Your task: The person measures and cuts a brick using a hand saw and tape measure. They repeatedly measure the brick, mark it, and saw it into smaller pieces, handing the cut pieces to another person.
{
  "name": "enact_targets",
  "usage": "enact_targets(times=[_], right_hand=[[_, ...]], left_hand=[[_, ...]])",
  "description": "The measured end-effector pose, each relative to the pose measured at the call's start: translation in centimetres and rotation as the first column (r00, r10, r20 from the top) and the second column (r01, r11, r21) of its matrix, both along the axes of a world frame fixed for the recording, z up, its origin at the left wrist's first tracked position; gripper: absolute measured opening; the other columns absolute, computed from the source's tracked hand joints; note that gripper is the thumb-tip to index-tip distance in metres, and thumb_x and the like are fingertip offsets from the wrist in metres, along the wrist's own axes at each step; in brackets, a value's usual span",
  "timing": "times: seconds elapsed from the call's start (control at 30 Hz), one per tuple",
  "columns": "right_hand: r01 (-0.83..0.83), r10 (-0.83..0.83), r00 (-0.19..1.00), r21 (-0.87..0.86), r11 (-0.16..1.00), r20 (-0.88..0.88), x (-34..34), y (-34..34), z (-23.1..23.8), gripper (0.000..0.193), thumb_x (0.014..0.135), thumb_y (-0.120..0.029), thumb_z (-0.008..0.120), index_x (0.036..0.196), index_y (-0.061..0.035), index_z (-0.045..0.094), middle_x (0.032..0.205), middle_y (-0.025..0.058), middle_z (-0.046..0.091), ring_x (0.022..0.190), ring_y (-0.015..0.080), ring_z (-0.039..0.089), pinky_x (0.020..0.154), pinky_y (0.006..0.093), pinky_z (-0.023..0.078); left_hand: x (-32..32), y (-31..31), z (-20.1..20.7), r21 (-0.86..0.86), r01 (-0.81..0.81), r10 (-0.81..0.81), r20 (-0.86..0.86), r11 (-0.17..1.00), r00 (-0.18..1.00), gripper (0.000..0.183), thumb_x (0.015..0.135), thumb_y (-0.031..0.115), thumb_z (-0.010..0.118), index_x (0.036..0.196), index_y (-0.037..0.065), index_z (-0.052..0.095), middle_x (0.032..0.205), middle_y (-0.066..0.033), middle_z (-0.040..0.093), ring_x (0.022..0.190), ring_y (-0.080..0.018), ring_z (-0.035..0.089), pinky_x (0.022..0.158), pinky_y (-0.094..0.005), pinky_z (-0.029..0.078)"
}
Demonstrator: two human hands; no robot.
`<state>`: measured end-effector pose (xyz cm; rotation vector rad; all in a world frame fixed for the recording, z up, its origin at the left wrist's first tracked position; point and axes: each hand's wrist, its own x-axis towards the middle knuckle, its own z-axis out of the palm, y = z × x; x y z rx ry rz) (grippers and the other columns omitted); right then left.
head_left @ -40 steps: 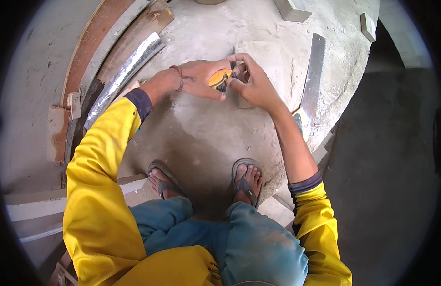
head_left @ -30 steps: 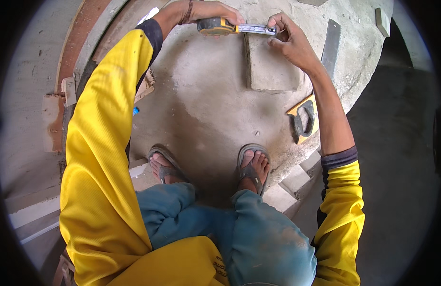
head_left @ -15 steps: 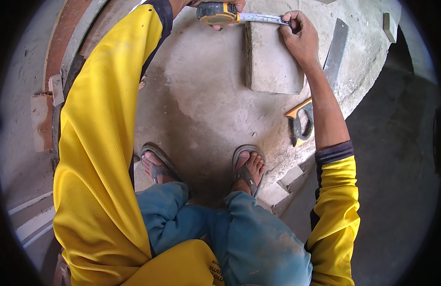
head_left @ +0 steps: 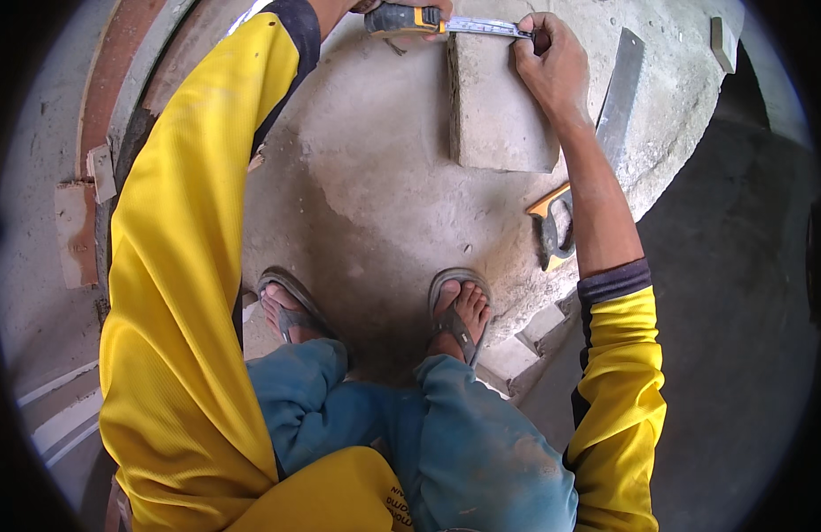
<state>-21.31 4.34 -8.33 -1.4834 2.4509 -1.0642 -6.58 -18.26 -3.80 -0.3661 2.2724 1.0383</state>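
Observation:
A yellow and black tape measure [head_left: 401,19] sits in my left hand [head_left: 435,11], which is partly cut off by the top edge. Its blade [head_left: 483,27] stretches to the right over the far part of a grey block [head_left: 501,115]. With thumb and fingers pinched, my right hand [head_left: 557,66] holds the blade's end near the block's far right corner. Just right of that hand lies a handsaw; its steel blade [head_left: 620,93] shows beyond my forearm, and its orange and black handle [head_left: 552,229] on the near side.
I stand in sandals on a rough concrete slab [head_left: 375,160]. At right the slab ends in a broken edge above a darker, lower surface [head_left: 730,310]. Boards [head_left: 117,80] lie along the left, and pale block pieces [head_left: 517,350] sit beside my right foot.
The view has shifted slightly, so the block and saw appear a little further left and up. Both hands keep their hold on the tape measure, its blade still stretched across the block.

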Motion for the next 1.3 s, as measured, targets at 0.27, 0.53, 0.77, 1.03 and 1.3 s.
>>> enact_targets(times=[0.27, 0.53, 0.77, 1.03, 1.3], right_hand=[[0.026, 0.031, 0.953, 0.182, 0.983, -0.303, 0.2, -0.5, 2.3, 0.020, 0.086, -0.015, 0.063, 0.098, -0.0214, 0.076, 0.085, 0.0074, 0.074, 0.082, 0.0279, 0.069, 0.090, 0.0495, 0.034], [0.064, -0.058, 0.998, 0.332, 0.941, -0.026, 0.1, -1.0, 3.6, 0.020, 0.082, -0.012, 0.065, 0.088, -0.0202, 0.081, 0.081, 0.0097, 0.075, 0.081, 0.0296, 0.071, 0.093, 0.0457, 0.041], [0.056, -0.120, 0.985, 0.436, 0.898, 0.122, -0.4, 0.0, 4.0, 0.014, 0.080, -0.014, 0.072, 0.089, -0.0178, 0.082, 0.091, 0.0135, 0.078, 0.087, 0.0300, 0.075, 0.083, 0.0393, 0.058], [0.064, -0.132, 0.981, 0.411, 0.909, 0.140, 1.8, 2.0, 4.1, 0.016, 0.080, -0.014, 0.070, 0.089, -0.0190, 0.082, 0.089, 0.0137, 0.078, 0.085, 0.0306, 0.075, 0.082, 0.0397, 0.058], [0.069, -0.137, 0.983, 0.439, 0.896, 0.126, 4.0, 6.0, 5.1, 0.017, 0.079, -0.014, 0.071, 0.090, -0.0198, 0.082, 0.085, 0.0121, 0.077, 0.080, 0.0293, 0.075, 0.077, 0.0387, 0.058]], left_hand=[[-0.4, 0.8, -1.3, 0.054, -0.340, 0.334, 0.100, 0.939, 0.937, 0.018, 0.083, 0.025, 0.069, 0.089, 0.011, 0.078, 0.082, -0.0051, 0.073, 0.070, -0.0153, 0.066, 0.063, -0.0352, 0.052], [-1.1, 2.4, 0.3, -0.147, -0.227, 0.243, 0.104, 0.963, 0.964, 0.018, 0.078, 0.019, 0.069, 0.091, 0.012, 0.079, 0.083, -0.0081, 0.075, 0.070, -0.0202, 0.069, 0.061, -0.0394, 0.053], [-0.2, 3.6, -3.6, 0.035, -0.524, 0.517, 0.110, 0.851, 0.849, 0.026, 0.085, 0.031, 0.064, 0.099, 0.014, 0.078, 0.089, -0.0055, 0.071, 0.073, -0.0114, 0.067, 0.056, -0.0305, 0.052], [1.9, 7.5, -1.1, -0.095, -0.543, 0.551, 0.109, 0.834, 0.827, 0.030, 0.082, 0.033, 0.066, 0.101, 0.013, 0.078, 0.092, -0.0026, 0.071, 0.079, -0.0131, 0.065, 0.068, -0.0332, 0.051], [4.0, 10.5, -2.7, 0.117, -0.556, 0.527, 0.212, 0.823, 0.823, 0.033, 0.085, 0.029, 0.063, 0.111, 0.013, 0.075, 0.101, -0.0041, 0.071, 0.088, -0.0167, 0.065, 0.074, -0.0334, 0.051]])
